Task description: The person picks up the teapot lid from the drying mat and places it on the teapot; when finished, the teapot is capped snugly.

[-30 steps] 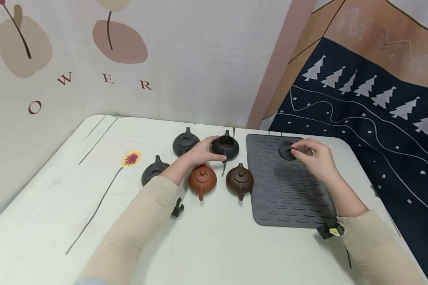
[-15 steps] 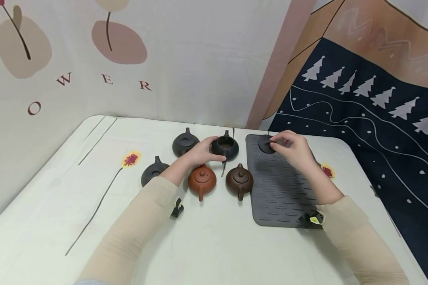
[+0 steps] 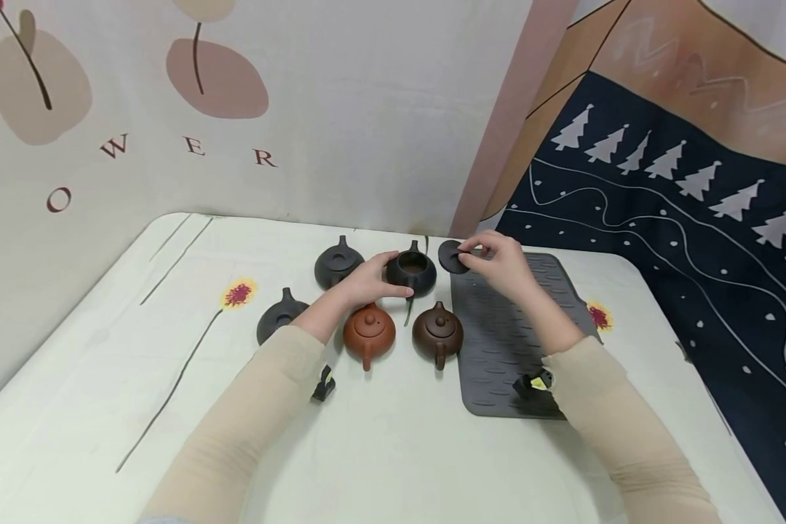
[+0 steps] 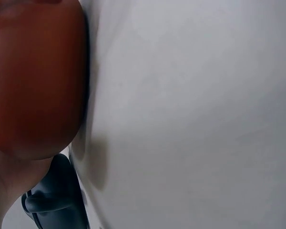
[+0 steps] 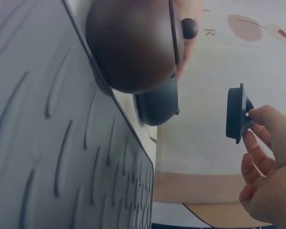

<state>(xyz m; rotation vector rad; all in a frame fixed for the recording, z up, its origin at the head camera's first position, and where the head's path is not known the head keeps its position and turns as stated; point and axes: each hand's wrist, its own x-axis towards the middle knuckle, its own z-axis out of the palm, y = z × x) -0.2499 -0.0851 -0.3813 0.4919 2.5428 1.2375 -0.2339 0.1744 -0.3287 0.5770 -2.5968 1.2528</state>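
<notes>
In the head view my left hand (image 3: 365, 282) grips the side of a lidless black teapot (image 3: 423, 282), thumb toward me, its dark round mouth facing up. My right hand (image 3: 500, 263) pinches a black teapot lid (image 3: 453, 257) by its knob, just right of that pot. The right wrist view shows the lid (image 5: 234, 113) held up in the air, its flange side-on. Near my left wrist sits a reddish-brown teapot (image 3: 370, 333), lidded. A dark brown lidded teapot (image 3: 438, 335) stands in front of the black one.
Two more dark teapots stand to the left, one at the back (image 3: 338, 263) and one nearer (image 3: 279, 314), partly behind my left arm. A grey ridged mat (image 3: 498, 364) lies under my right forearm. Fabric backdrops rise behind the white-covered table (image 3: 380, 437).
My right hand has carried the black lid leftward across the mat, toward the lidless teapot. The left hand has kept its hold on the pot without moving.
</notes>
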